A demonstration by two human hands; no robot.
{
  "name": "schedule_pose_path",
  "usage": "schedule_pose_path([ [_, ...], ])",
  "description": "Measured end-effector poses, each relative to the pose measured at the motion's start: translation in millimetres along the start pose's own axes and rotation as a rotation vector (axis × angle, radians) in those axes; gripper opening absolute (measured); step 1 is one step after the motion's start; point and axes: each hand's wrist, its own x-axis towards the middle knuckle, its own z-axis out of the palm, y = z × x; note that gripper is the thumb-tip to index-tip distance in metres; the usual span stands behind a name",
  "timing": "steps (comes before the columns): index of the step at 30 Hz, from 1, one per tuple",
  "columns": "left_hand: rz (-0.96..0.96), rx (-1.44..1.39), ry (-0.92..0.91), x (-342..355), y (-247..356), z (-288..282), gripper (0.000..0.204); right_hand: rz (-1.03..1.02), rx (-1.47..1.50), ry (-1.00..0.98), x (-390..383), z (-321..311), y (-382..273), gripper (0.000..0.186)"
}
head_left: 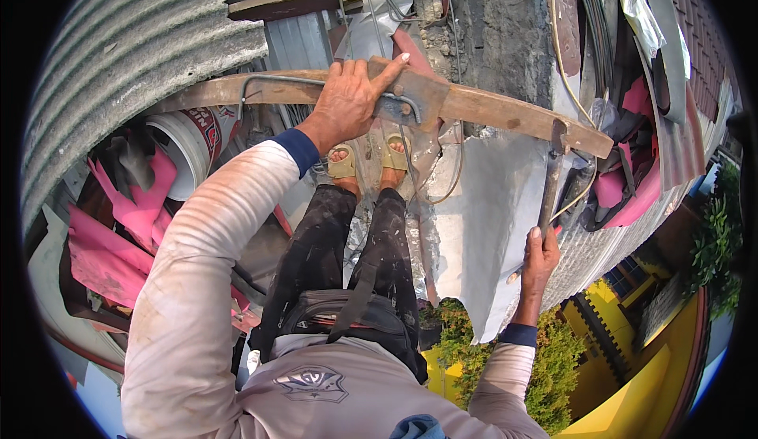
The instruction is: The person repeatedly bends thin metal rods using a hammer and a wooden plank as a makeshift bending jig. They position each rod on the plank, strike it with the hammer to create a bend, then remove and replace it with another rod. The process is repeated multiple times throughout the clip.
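A long wooden beam (517, 115) crosses in front of me, with a short piece of wood (422, 95) fixed across its middle. My left hand (347, 101) grips the beam left of that piece, its thumb stretched along the top. A bent metal rod (276, 78) lies along the beam and passes under this hand; its hooked end shows on the short piece. Lower right, my right hand (538, 261) is closed round the handle of a hammer (549, 190). The hammer's head overlaps the beam's right end; whether they touch I cannot tell.
Corrugated roofing (158, 28) spreads at the upper left. A white bucket (178, 151) and pink sheeting (118, 242) lie at the left. Bent sheet metal (493, 202) is below the beam. A loose cable (559, 52) hangs right. Beyond the roof edge stands a bush (545, 368), lower down.
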Motion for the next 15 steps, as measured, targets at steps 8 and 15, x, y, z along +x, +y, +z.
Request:
schedule_pose_path([
  [8, 0.009, 0.007, -0.034, -4, -1, 5, 0.123, -0.480, -0.617, -0.202, 81, 35, -59, 0.051],
  [15, 0.006, -0.035, 0.023, -5, -2, 9, 0.122, -0.777, -0.765, -0.260, 139, 33, -107, 0.052],
])
